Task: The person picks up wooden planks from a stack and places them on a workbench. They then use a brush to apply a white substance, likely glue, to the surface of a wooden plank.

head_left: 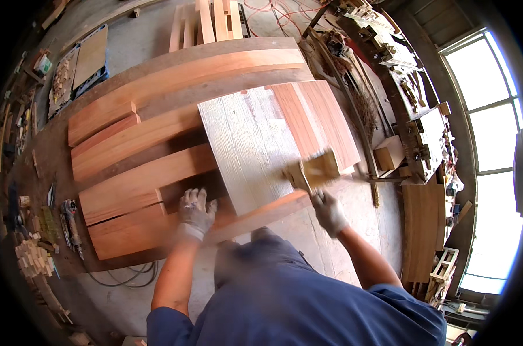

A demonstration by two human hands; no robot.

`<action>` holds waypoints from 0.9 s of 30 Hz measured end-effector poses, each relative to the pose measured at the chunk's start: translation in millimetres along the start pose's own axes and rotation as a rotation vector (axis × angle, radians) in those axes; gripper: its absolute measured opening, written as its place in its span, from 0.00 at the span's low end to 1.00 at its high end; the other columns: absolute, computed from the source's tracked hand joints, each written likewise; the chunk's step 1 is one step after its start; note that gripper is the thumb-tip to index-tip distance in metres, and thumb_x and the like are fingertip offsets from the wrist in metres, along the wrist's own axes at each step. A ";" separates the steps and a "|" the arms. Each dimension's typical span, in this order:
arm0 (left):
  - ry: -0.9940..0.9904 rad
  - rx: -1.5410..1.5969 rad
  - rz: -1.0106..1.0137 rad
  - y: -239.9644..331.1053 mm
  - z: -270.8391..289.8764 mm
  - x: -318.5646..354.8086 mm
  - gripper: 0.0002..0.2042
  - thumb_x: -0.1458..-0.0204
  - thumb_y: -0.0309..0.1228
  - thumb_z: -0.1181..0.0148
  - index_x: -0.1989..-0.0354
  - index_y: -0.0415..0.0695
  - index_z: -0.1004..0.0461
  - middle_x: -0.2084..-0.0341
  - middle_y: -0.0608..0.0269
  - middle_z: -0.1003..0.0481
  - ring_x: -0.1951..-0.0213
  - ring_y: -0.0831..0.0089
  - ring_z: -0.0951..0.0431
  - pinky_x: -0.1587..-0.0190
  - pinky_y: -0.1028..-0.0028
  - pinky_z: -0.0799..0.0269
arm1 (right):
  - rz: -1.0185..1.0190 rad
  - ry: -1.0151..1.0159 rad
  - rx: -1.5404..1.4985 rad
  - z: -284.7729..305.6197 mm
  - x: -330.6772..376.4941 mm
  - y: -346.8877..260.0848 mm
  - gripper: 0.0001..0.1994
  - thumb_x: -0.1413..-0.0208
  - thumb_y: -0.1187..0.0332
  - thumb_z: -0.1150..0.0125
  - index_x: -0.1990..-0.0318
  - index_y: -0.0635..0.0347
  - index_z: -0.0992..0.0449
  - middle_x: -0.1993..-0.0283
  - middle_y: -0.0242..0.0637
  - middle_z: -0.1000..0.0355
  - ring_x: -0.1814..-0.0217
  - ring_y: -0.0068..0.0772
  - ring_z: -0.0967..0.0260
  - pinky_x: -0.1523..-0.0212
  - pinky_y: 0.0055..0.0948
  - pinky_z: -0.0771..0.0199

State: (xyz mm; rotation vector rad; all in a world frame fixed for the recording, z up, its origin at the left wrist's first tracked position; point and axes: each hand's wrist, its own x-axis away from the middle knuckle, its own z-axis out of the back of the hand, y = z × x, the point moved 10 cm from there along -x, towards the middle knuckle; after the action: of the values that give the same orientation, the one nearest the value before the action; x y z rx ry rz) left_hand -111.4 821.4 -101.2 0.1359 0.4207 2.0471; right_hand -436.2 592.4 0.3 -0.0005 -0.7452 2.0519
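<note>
My right hand (329,213), in a pale work glove, is closed round the handle of a wide brush (302,177). Motion blurs the brush, which is over the near right part of a wooden panel (311,115). A whitish wet coating (244,144) covers the panel's left and middle, while reddish bare wood shows along its right side. My left hand (197,212), gloved too, has its fingers stretched out by the near edge of the boards, left of the panel. Nothing shows in it; whether it presses on the wood I cannot tell.
Long reddish planks (140,173) lie side by side under and left of the panel. More boards (215,23) are at the far end. A cluttered workbench (411,109) runs along the right, near a bright window (486,115). A dark cable (126,279) curls on the floor at near left.
</note>
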 end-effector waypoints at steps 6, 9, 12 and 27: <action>0.050 -0.019 -0.043 11.0 10.5 -4.4 0.25 0.43 0.43 0.36 0.43 0.38 0.23 0.48 0.46 0.23 0.42 0.47 0.27 0.39 0.50 0.30 | -0.393 -0.041 -0.320 32.1 88.8 27.7 0.18 0.29 0.54 0.43 0.64 0.62 0.24 0.74 0.36 0.30 0.71 0.25 0.34 0.67 0.33 0.30; 0.087 -0.020 -0.055 11.7 7.3 -2.2 0.25 0.43 0.43 0.37 0.43 0.37 0.23 0.49 0.46 0.23 0.42 0.46 0.27 0.40 0.49 0.30 | -0.568 -0.073 -0.417 39.3 47.8 18.9 0.22 0.31 0.50 0.41 0.68 0.62 0.26 0.78 0.28 0.37 0.78 0.23 0.39 0.76 0.35 0.35; 0.057 -0.055 -0.045 10.2 9.4 -0.6 0.25 0.44 0.42 0.37 0.43 0.37 0.23 0.49 0.45 0.23 0.43 0.46 0.27 0.41 0.49 0.30 | -0.534 -0.138 -0.430 33.2 -16.6 -0.7 0.24 0.31 0.49 0.43 0.68 0.63 0.25 0.78 0.34 0.33 0.78 0.27 0.35 0.76 0.38 0.34; -0.053 -0.049 0.051 -2.0 1.7 3.5 0.26 0.42 0.46 0.39 0.42 0.38 0.23 0.44 0.46 0.24 0.37 0.47 0.29 0.34 0.51 0.34 | 0.509 -0.020 0.424 13.1 -119.0 -23.9 0.11 0.37 0.73 0.48 0.48 0.62 0.28 0.46 0.52 0.27 0.52 0.56 0.26 0.52 0.46 0.22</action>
State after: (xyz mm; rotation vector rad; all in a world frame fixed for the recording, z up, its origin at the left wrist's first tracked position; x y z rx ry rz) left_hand -111.0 825.7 -100.6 0.1721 0.3367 2.0976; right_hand -353.1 503.6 -10.1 0.0785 -0.3236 2.6678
